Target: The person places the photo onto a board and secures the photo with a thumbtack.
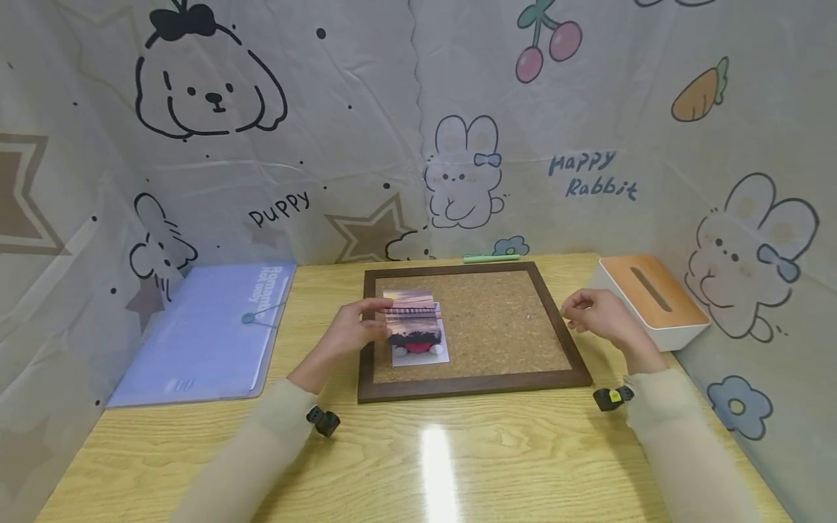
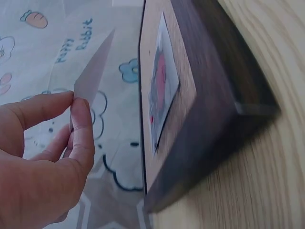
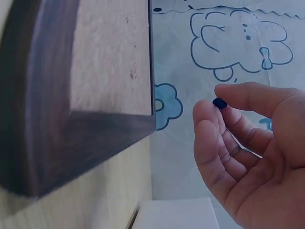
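My left hand [image 1: 345, 330] pinches a photo card [image 1: 413, 328] with a sunset-like picture, over the left part of a corkboard [image 1: 500, 327] with a dark wooden frame. In the left wrist view the card [image 2: 93, 78] is seen nearly edge-on, apart from the board. Below it, another photo [image 1: 418, 352] with a pale border and a red shape lies on the cork, partly hidden by the held card. Beyond the board's right edge, my right hand [image 1: 601, 317] pinches a small dark blue piece [image 3: 219, 103] between thumb and fingertips; its far end is hidden.
A tissue box [image 1: 654, 290] with an orange top stands behind the right hand. A blue-violet file folder [image 1: 203, 334] lies at the left. A green pen-like stick [image 1: 492, 258] lies behind the board. Patterned cloth walls [image 1: 366, 160] enclose the wooden table [image 1: 366, 465].
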The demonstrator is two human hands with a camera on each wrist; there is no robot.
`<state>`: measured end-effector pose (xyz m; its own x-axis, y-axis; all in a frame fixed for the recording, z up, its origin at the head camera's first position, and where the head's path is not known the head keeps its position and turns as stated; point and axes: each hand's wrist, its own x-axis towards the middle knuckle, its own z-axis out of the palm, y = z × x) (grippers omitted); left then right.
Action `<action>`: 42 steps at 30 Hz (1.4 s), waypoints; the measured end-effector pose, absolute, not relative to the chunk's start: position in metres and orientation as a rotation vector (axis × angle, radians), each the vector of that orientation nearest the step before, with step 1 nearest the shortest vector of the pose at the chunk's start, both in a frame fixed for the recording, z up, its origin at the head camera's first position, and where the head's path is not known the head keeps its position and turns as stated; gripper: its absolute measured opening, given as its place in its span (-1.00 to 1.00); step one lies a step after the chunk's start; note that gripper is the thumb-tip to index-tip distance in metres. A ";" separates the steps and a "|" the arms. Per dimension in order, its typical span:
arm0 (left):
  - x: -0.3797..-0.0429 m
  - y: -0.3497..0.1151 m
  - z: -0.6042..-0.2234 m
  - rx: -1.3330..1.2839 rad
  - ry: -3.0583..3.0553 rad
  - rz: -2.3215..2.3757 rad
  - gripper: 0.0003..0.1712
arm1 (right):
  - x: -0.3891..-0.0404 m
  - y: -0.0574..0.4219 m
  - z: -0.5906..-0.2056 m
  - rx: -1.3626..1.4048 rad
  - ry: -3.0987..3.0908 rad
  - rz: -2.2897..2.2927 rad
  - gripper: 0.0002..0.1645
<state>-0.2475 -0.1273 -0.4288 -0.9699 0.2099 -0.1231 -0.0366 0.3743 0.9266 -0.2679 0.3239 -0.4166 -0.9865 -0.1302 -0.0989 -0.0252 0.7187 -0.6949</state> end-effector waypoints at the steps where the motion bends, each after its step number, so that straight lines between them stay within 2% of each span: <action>1: -0.249 -0.122 -0.429 0.167 2.418 1.635 -0.40 | -0.269 0.322 -0.416 -0.134 2.783 -1.118 -0.68; 11: -0.256 -0.080 -0.434 0.224 2.312 1.716 -0.39 | -0.282 0.303 -0.413 -0.169 2.760 -1.156 -0.72; 20: -0.266 -0.051 -0.440 0.150 2.321 1.663 -0.42 | -0.294 0.284 -0.409 -0.157 2.756 -1.161 -0.77; 30: -0.279 -0.018 -0.446 0.171 2.355 1.626 -0.42 | -0.306 0.266 -0.409 -0.155 2.705 -1.163 -0.73; 42: -0.280 0.017 -0.452 0.202 2.274 1.697 -0.42 | -0.316 0.250 -0.415 -0.200 2.670 -1.161 -0.72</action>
